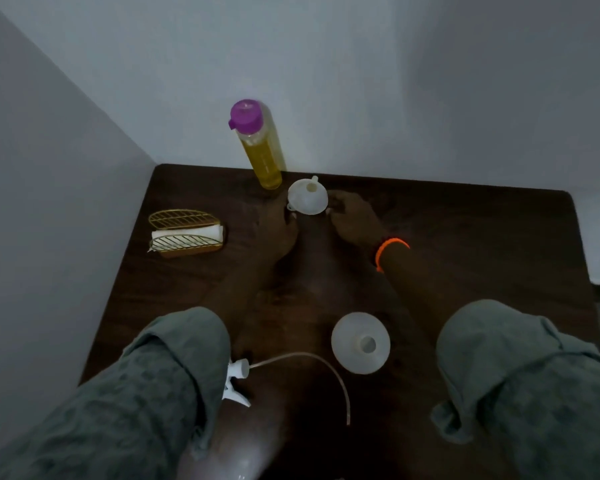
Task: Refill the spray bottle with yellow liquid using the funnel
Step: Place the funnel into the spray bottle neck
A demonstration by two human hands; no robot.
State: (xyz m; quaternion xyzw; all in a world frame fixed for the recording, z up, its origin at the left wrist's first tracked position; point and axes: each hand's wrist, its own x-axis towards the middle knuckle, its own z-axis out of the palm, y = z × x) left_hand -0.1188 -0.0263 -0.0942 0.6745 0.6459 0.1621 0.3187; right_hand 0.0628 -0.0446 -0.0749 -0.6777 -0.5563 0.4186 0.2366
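A tall clear bottle of yellow liquid (261, 157) with a purple cap stands at the back edge of the dark table (465, 237). Just in front of it is a small white funnel (307, 197), gripped from both sides by my hands. My left hand (278, 225) has its fingertips on the funnel's left rim, and my right hand (352, 220) is on its right rim. A dark upright shape below the funnel may be the spray bottle; it is too dark to tell. The white spray head (236, 377) with its curved tube lies near the front.
A larger translucent funnel (361, 342) rests mouth down at the front right. A gold wire holder with white napkins (186, 233) sits at the left. Walls close off the table's back and left sides. My right wrist wears an orange band (390, 249).
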